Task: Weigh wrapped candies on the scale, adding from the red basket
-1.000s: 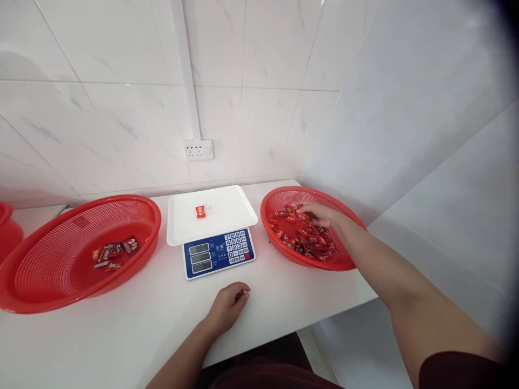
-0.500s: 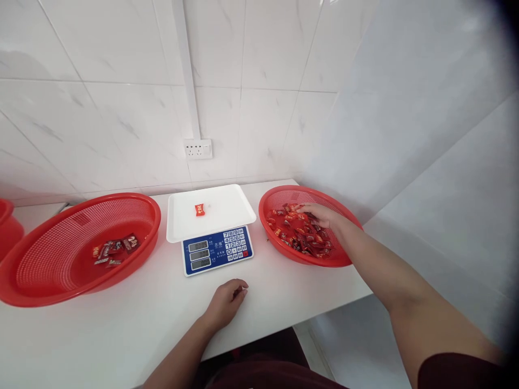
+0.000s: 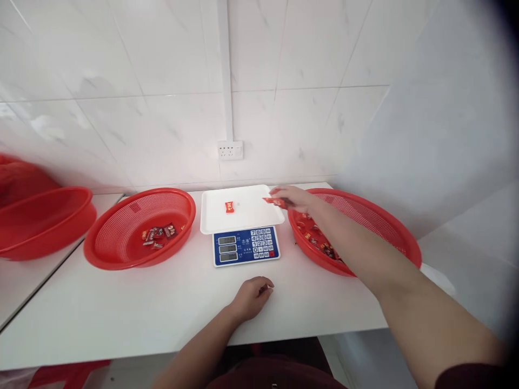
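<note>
My right hand (image 3: 290, 198) is closed on a red-wrapped candy (image 3: 275, 202), held over the right edge of the white scale tray (image 3: 211, 220). One more small red candy (image 3: 230, 207) lies on that tray. Below the tray sits the scale's blue panel (image 3: 246, 246) with number keys and three displays. On the table in front of the scale rests my left hand (image 3: 254, 297), its fingers curled; whether anything is inside cannot be made out. Under my right forearm is a red basket (image 3: 389, 229) of wrapped candies (image 3: 312, 232), partly hidden by the arm.
Left of the scale stands a second red basket (image 3: 109, 243) with several wrapped candies (image 3: 160, 233) in it. Farther left is another red basket (image 3: 48, 227) on an adjoining table. A socket (image 3: 230, 150) is fixed to the tiled wall behind the white table (image 3: 162, 302).
My right hand has come up out of the right basket and moved left to the tray, carrying a red candy. The view has swung left. My left hand keeps its place on the table.
</note>
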`<action>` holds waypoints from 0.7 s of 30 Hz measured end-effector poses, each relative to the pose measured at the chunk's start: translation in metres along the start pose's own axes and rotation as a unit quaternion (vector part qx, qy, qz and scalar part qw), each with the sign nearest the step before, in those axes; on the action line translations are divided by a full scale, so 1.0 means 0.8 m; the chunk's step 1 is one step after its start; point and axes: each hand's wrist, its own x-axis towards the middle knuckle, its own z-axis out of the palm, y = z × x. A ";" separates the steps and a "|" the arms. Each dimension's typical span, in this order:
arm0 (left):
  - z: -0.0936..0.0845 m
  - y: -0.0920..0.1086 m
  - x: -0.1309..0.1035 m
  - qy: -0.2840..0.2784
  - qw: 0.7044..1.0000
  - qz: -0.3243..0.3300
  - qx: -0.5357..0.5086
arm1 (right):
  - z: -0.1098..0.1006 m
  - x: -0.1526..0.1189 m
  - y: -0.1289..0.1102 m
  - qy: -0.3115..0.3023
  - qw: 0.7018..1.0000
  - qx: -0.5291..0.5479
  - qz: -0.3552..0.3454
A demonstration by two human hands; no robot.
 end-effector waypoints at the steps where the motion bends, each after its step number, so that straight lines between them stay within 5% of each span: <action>1: 0.000 0.000 -0.001 0.002 1.000 0.002 0.001 | 0.019 0.010 -0.006 -0.014 1.000 0.010 -0.003; 6: 0.000 0.002 -0.003 0.012 1.000 0.013 0.002 | 0.075 0.043 -0.015 -0.051 0.998 0.039 -0.010; 11: 0.000 0.000 -0.002 0.011 1.000 0.019 0.002 | 0.076 0.044 -0.012 -0.016 0.998 0.063 -0.017; 15: -0.001 0.000 -0.002 0.004 1.000 0.017 0.003 | 0.038 0.019 -0.005 0.034 0.997 0.068 -0.027; 21: -0.003 -0.001 0.000 -0.010 1.000 0.013 -0.002 | -0.064 -0.049 0.037 0.143 0.989 -0.021 -0.007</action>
